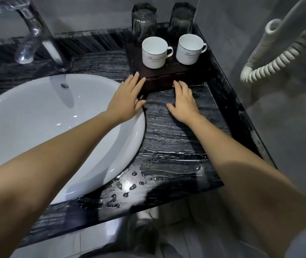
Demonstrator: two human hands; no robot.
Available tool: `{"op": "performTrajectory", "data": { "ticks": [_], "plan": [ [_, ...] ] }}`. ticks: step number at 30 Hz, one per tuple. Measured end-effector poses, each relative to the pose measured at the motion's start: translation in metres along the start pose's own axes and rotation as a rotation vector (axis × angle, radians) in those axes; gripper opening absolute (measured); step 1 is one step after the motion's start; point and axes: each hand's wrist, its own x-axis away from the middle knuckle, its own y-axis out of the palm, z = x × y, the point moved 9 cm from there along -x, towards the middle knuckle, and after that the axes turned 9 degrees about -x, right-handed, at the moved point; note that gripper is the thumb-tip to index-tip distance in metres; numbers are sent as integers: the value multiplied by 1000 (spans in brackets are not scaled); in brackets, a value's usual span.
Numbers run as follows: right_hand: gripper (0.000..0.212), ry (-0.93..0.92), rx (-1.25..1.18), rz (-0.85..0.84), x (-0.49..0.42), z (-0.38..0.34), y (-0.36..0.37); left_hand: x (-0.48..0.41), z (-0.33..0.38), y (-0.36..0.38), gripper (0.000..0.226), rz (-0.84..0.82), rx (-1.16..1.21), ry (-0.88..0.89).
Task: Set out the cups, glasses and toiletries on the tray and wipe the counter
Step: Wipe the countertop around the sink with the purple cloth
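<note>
Wet counter (174,138), tray (167,79) in back corner: two cups (155,53), two glasses (143,21) (upturned). Our left hand (128,97) and right hand (183,101) lie flat against its front, gripping nothing. A hard shove could topple the glasses.

A single head-worn wide-angle view looks forward and steeply down from close above the worktop (174,138). The sink (37,116) fills the left of the view; the tray (167,79) lies beyond and right of it, near the top. No second view overlaps it.
</note>
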Motion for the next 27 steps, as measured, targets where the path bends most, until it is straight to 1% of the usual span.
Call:
{"op": "performTrajectory", "data": {
  "ticks": [3, 6, 8, 11, 14, 16, 18, 21, 23, 24, 27],
  "plan": [
    [75, 26, 62, -15, 15, -15, 5, 21, -9, -4, 66, -77, -18, -27],
    [74, 61, 122, -112, 36, -33, 16, 49, -22, -10, 64, -165, -35, -56],
    [75, 103, 182, -211, 54, -46, 25, 72, -32, -11, 61, -263, -30, -88],
    [76, 154, 230, -407, 85, -67, 42, 114, -44, -17, 54, -406, -6, -108],
    [72, 124, 281, -574, 121, -99, 54, 158, -51, -32, 48, -486, -7, -113],
    [75, 140, 289, -639, 148, -123, 56, 188, -55, -46, 46, -497, -13, -118],
    [73, 119, 331, -682, 175, -152, 57, 218, -58, -64, 44, -476, -20, -125],
    [63, 25, 445, -726, 205, -201, 69, 268, -63, -87, 42, -466, -2, -136],
    [61, -55, 485, -744, 218, -236, 82, 302, -71, -100, 41, -481, 7, -149],
    [60, -75, 480, -761, 224, -253, 88, 319, -76, -105, 41, -494, 13, -164],
    [54, -107, 360, -838, 245, -306, 110, 371, -96, -121, 41, -522, 51, -246]
  ]
}}
